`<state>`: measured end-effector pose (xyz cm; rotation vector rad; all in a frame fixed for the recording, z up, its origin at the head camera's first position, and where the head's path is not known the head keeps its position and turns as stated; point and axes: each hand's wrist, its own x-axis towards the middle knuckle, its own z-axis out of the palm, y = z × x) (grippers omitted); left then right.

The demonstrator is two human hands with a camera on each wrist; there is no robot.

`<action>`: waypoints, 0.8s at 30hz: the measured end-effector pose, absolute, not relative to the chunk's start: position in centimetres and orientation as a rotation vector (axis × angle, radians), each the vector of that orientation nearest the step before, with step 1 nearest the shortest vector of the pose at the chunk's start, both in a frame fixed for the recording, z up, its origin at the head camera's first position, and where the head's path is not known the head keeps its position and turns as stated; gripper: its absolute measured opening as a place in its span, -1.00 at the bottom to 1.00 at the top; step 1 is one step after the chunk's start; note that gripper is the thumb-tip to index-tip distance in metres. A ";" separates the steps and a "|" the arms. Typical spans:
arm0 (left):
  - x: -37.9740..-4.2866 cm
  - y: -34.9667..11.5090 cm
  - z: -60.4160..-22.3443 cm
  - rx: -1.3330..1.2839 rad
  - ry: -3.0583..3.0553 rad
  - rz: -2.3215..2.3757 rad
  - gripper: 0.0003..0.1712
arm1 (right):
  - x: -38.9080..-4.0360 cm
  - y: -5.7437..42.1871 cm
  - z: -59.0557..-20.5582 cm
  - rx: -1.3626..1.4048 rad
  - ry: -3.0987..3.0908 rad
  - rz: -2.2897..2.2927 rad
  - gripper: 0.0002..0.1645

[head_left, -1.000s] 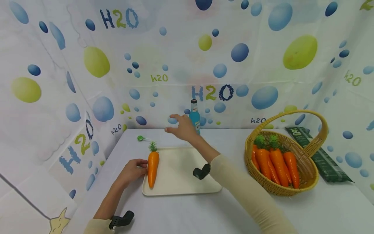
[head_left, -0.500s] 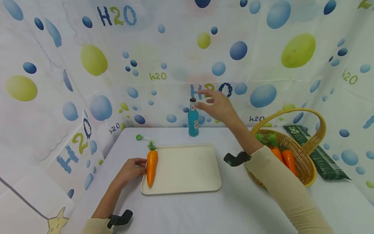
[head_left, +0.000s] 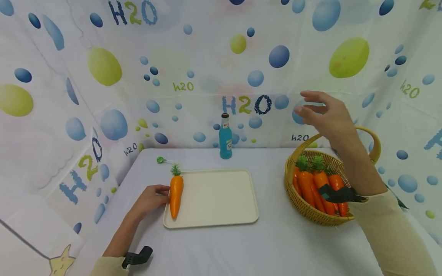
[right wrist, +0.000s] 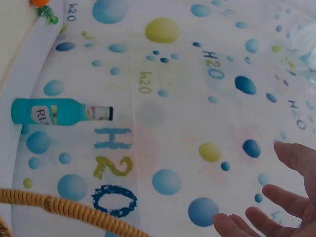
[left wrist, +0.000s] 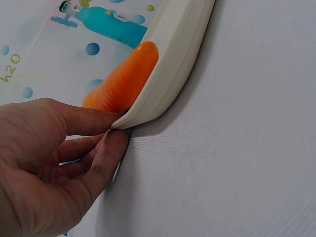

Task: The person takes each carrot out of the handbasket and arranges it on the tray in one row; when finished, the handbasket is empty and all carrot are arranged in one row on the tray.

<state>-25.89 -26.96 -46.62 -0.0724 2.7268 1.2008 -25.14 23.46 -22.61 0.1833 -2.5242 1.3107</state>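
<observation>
My left hand (head_left: 150, 200) pinches the left rim of a cream tray (head_left: 221, 199) between thumb and fingers, as the left wrist view also shows. Along that side of the tray lies an orange carrot (head_left: 176, 196), its green top pointing to the back. Raised in the air over a wicker basket (head_left: 312, 217), my right hand (head_left: 328, 115) has its fingers spread and holds nothing. Several carrots (head_left: 306, 188) lie in the basket, partly covered by the right wrist and its black strap. In the right wrist view, the basket's handle (right wrist: 74, 210) runs below the fingers.
A blue bottle (head_left: 226, 140) stands upright behind the tray. Near the back left lies a small green lollipop (head_left: 160, 160) with a pale stick. A patterned curtain (head_left: 207, 76) rises at the table's back edge. My right forearm covers most of a dark green package.
My right hand has moved right, from beside the bottle to above the basket. The bottle stands in full view. My left hand stays at the tray's rim.
</observation>
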 end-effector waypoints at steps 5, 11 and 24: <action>-26.0 -27.1 -46.8 -0.066 2.721 1.205 -0.45 | -23.3 26.9 -22.8 0.140 -2.428 1.347 -0.30; -26.3 -27.2 -46.9 -0.069 2.723 1.197 -0.42 | -21.5 29.7 -24.0 0.032 -2.330 1.331 -0.32; -26.4 -27.2 -47.0 -0.062 2.716 1.197 -0.41 | -20.4 34.1 -28.9 -0.236 -2.407 1.168 -0.29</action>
